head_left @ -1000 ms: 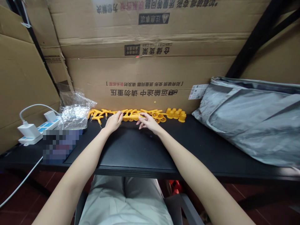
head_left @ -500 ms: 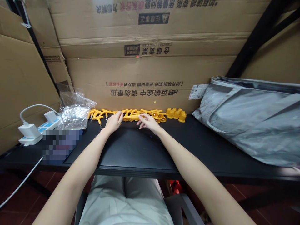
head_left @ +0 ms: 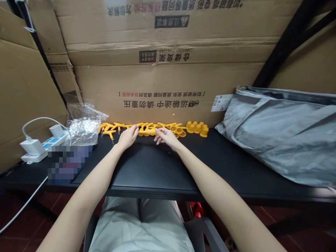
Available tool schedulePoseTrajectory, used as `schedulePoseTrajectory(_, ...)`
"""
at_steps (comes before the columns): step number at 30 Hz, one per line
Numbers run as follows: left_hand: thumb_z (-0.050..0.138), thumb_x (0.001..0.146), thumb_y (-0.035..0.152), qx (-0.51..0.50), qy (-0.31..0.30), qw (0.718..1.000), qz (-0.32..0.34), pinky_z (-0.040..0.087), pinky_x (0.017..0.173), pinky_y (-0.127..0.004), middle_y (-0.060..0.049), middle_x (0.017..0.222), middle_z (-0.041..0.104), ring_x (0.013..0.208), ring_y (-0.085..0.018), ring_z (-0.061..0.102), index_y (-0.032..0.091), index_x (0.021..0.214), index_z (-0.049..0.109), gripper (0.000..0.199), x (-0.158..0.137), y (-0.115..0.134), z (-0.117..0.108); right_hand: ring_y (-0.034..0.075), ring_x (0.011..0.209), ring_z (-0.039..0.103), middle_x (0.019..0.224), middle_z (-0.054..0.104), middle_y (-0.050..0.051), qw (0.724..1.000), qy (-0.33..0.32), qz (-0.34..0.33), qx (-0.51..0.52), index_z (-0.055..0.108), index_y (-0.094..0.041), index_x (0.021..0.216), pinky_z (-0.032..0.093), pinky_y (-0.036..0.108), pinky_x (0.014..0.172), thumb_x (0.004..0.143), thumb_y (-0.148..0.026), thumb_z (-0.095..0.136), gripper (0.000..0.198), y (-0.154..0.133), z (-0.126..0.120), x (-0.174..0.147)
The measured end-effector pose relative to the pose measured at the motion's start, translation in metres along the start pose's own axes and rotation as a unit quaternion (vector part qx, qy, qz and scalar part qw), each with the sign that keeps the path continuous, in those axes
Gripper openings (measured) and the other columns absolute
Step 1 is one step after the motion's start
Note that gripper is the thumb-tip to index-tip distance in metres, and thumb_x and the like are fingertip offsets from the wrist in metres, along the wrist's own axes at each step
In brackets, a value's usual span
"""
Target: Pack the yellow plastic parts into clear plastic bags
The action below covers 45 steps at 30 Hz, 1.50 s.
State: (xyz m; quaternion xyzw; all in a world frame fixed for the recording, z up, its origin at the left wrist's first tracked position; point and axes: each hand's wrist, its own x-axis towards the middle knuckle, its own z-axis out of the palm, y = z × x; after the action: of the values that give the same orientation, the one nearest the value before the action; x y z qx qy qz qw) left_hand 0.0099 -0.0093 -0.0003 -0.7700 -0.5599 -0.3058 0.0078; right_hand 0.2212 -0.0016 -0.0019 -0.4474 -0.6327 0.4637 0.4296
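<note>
My left hand (head_left: 128,137) is closed on the left end of a yellow plastic corkscrew (head_left: 147,132), held level just above the table's back part. On the other end, my right hand (head_left: 167,138) pinches with thumb and index finger while its other fingers curl below. The fingers cover both ends of this piece. Behind the hands lies a row of yellow branched corkscrew handles (head_left: 109,133), some with metal spirals showing at the left. Several yellow corkscrews with bell-shaped ends (head_left: 181,133) lie just right of my right hand.
Yellow cup-shaped pieces (head_left: 204,131) stand farther right, before a grey bag (head_left: 275,136). Clear plastic wrap (head_left: 84,126) and a white power strip (head_left: 39,154) with a cable lie left on the black table (head_left: 154,168). Cardboard (head_left: 168,78) walls the back.
Almost nothing differs. Both hands keep hold of the yellow corkscrew, with only a very slight shift of the fingers.
</note>
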Motion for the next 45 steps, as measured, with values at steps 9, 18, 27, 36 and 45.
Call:
schedulePoseTrajectory(9,0.028,0.095,0.036,0.007,-0.018,1.0,-0.012,0.044,0.076,-0.03,-0.006,0.094,0.068,0.089,-0.02,0.064,0.023,0.106,0.054,0.031,-0.001,0.002,-0.001,0.009,0.044,0.059,0.071,0.067,0.005,0.999,0.02,0.024,0.041,0.054,-0.017,0.084,0.05,0.02,0.046,0.087,-0.042,0.054,0.025,-0.004,0.002,-0.004)
schedulePoseTrajectory(18,0.026,0.095,0.041,-0.022,-0.034,0.999,-0.026,0.045,0.084,-0.033,-0.007,0.109,0.065,0.099,-0.021,0.062,0.025,0.129,0.041,0.041,-0.001,0.003,0.0,0.009,0.044,0.058,0.07,0.068,0.004,0.965,0.047,0.071,0.246,0.054,-0.017,0.088,0.057,0.029,0.06,0.086,-0.028,0.056,0.011,-0.015,0.002,-0.003)
schedulePoseTrajectory(27,0.026,0.094,0.044,0.008,-0.044,0.997,-0.067,0.042,0.094,-0.039,-0.01,0.122,0.06,0.112,-0.024,0.057,0.022,0.126,0.046,0.043,0.0,0.0,0.0,0.016,0.071,0.066,0.079,0.065,0.001,0.957,0.259,-0.047,0.123,0.041,-0.022,0.085,0.055,0.032,0.068,0.072,-0.031,0.068,0.031,-0.003,-0.024,0.027)
schedulePoseTrajectory(36,0.026,0.094,0.044,0.007,-0.062,0.996,-0.062,0.044,0.091,-0.039,-0.009,0.118,0.063,0.11,-0.025,0.058,0.021,0.115,0.055,0.043,0.0,0.002,-0.001,0.028,0.102,0.059,0.11,0.064,0.013,0.815,0.149,-0.239,-0.507,0.053,-0.017,0.111,0.02,0.055,0.107,0.081,-0.018,0.047,0.031,0.011,-0.017,0.037)
schedulePoseTrajectory(45,0.026,0.094,0.044,0.003,-0.067,0.997,-0.048,0.044,0.09,-0.037,-0.009,0.114,0.064,0.108,-0.024,0.059,0.021,0.109,0.058,0.042,0.001,0.001,0.0,0.029,0.107,0.057,0.113,0.064,0.014,0.774,0.131,-0.142,-0.603,0.051,-0.018,0.117,0.013,0.06,0.108,0.083,-0.016,0.045,0.034,0.025,-0.02,0.038)
